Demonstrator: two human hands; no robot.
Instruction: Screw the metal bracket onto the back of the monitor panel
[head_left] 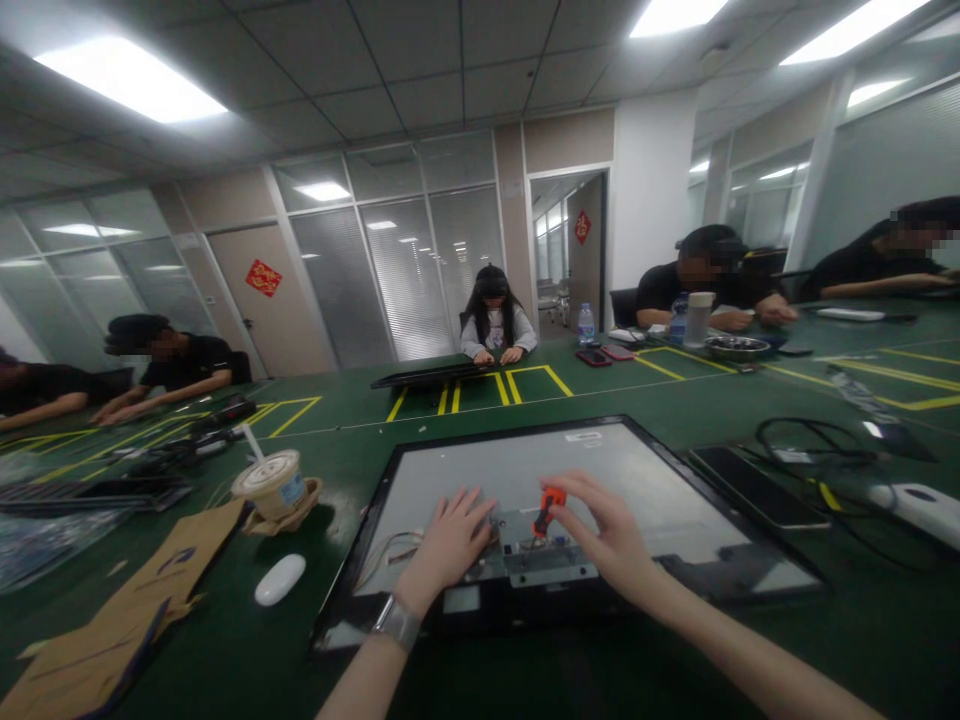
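A flat monitor panel (570, 460) lies face down on the green table, its grey metal back up and a small circuit-board cover (536, 560) near its lower edge. My right hand (604, 535) is closed around a small orange-handled screwdriver (550, 507), its tip pointing down at the board area. My left hand (450, 540) rests flat on the panel beside the board, fingers spread, with a watch at the wrist. Thin coloured wires (390, 555) run out to the left of my left hand.
A lidded drink cup (271, 482) with a straw, a white mouse-like object (280, 579) and torn cardboard (127, 610) lie at left. A black phone (757, 485) and cables (817, 440) lie at right. Several people sit around the table; one opposite works on another panel (427, 375).
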